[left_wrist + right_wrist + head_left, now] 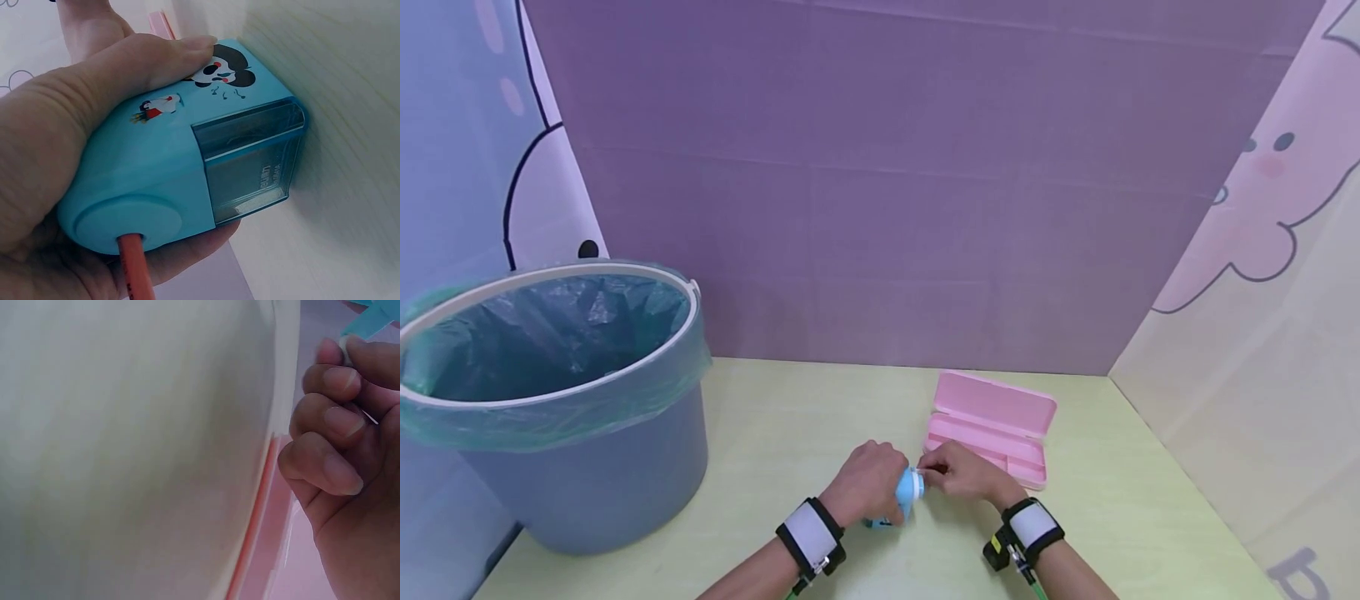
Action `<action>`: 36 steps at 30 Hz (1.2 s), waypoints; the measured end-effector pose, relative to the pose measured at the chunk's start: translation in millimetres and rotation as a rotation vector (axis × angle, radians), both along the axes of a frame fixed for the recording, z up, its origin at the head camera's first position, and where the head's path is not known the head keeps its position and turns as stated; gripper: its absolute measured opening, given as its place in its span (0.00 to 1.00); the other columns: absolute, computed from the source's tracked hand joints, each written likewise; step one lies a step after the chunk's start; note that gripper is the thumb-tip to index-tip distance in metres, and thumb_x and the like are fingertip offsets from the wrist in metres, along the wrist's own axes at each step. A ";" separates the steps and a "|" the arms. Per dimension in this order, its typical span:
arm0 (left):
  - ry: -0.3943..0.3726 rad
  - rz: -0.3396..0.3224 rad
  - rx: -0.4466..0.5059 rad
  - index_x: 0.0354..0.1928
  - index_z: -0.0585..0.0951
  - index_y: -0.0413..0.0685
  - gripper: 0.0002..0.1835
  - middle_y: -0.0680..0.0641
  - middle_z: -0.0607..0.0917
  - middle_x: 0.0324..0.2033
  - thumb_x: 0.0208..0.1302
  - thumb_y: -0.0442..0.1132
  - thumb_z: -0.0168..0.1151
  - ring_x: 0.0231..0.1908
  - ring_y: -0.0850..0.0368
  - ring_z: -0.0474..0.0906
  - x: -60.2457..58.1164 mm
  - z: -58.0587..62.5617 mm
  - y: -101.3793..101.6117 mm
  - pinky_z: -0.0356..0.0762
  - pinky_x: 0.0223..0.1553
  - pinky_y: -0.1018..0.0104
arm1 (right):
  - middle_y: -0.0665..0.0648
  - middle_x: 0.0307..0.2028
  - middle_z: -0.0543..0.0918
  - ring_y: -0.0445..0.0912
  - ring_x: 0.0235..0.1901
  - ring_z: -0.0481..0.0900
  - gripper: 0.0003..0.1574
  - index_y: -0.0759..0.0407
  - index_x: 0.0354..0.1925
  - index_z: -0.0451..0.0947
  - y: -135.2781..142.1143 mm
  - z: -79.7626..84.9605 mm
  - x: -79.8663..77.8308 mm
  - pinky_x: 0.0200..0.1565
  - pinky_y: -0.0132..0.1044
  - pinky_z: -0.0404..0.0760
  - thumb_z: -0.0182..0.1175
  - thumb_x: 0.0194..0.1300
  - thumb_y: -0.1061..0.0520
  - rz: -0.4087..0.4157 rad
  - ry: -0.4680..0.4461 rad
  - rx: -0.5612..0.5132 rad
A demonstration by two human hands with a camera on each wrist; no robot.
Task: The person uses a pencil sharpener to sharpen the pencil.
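My left hand (868, 482) grips a light blue crank pencil sharpener (162, 162) around its body, thumb across the printed cartoon face on top. A red pencil (134, 269) sticks out of the round hole in its end. The see-through shavings drawer (253, 165) is closed and close over the table. On the other side, my right hand (966, 475) pinches a small white knob (345, 350) by a blue crank arm (372, 322) between thumb and forefinger. Its other fingers are curled in.
Just behind my right hand lies an open pink pencil case (996, 404), its lid tipped back. A large grey-blue bin (602, 492) with a green liner stands at the left. A purple panel (880, 192) closes off the back, and a printed wall (1262, 333) rises at the right.
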State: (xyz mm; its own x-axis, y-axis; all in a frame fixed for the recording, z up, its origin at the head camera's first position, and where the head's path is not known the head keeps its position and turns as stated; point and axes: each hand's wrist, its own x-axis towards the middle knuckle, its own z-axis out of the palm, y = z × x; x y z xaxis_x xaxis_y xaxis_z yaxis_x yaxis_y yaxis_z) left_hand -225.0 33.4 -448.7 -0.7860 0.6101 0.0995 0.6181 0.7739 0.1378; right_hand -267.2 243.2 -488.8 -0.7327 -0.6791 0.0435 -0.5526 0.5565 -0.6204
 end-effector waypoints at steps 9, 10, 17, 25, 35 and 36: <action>0.013 -0.007 0.000 0.22 0.75 0.54 0.21 0.59 0.71 0.17 0.33 0.50 0.80 0.22 0.63 0.66 -1.0 -2.1 -1.3 0.67 0.30 0.68 | 0.39 0.18 0.66 0.33 0.22 0.63 0.14 0.53 0.25 0.77 -2.8 -6.3 4.7 0.27 0.26 0.63 0.54 0.69 0.61 0.056 0.025 0.035; 0.007 -0.006 -0.001 0.22 0.75 0.54 0.21 0.59 0.71 0.17 0.33 0.50 0.80 0.22 0.62 0.66 -1.0 -2.4 -1.4 0.67 0.30 0.68 | 0.40 0.18 0.66 0.33 0.22 0.63 0.14 0.54 0.25 0.78 -3.2 -6.2 5.5 0.27 0.26 0.63 0.54 0.69 0.61 0.058 0.016 0.037; 0.001 0.003 -0.004 0.21 0.74 0.55 0.21 0.59 0.71 0.17 0.34 0.51 0.80 0.22 0.62 0.66 -0.8 -2.8 -2.2 0.66 0.30 0.67 | 0.39 0.19 0.70 0.32 0.22 0.65 0.14 0.57 0.25 0.79 -6.5 -4.2 10.7 0.28 0.25 0.64 0.53 0.68 0.62 0.077 -0.002 0.073; -0.011 0.004 0.004 0.21 0.74 0.55 0.21 0.59 0.71 0.18 0.33 0.50 0.80 0.22 0.62 0.66 -1.0 -2.4 -0.6 0.66 0.30 0.67 | 0.40 0.18 0.70 0.31 0.18 0.63 0.13 0.57 0.25 0.79 -5.9 1.1 18.3 0.23 0.25 0.61 0.54 0.66 0.64 0.072 -0.026 0.082; -0.027 0.025 0.007 0.21 0.75 0.55 0.21 0.59 0.72 0.18 0.32 0.50 0.81 0.23 0.62 0.67 -0.6 0.4 1.8 0.66 0.30 0.67 | 0.38 0.17 0.70 0.30 0.17 0.62 0.13 0.55 0.24 0.79 -4.6 3.9 22.8 0.21 0.24 0.60 0.56 0.65 0.63 0.078 -0.002 0.127; -0.033 0.026 0.010 0.21 0.75 0.55 0.21 0.59 0.72 0.18 0.32 0.50 0.81 0.23 0.62 0.67 -0.3 0.5 2.0 0.66 0.30 0.67 | 0.37 0.17 0.69 0.30 0.17 0.62 0.13 0.55 0.24 0.79 -4.5 4.3 23.5 0.20 0.24 0.59 0.56 0.65 0.63 0.082 0.002 0.132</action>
